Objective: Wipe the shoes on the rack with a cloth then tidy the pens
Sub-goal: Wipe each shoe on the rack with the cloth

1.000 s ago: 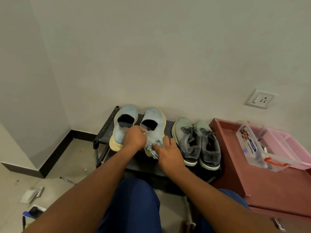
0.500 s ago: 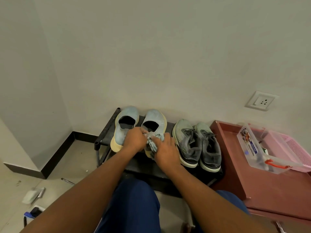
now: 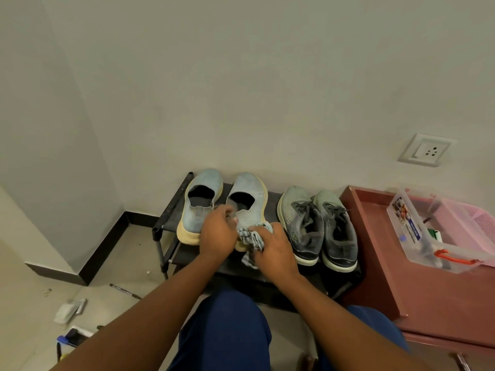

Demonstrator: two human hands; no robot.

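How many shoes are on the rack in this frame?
4. Two light blue slip-ons at the left: left slip-on, right slip-on, partly behind the hands. Two grey lace-ups at the right: and. Lower shelves are hidden.

No text can be read. The label [image 3: 408, 220] on the clear box [image 3: 417, 236] at the right of the frame carries print too small and blurred to make out.
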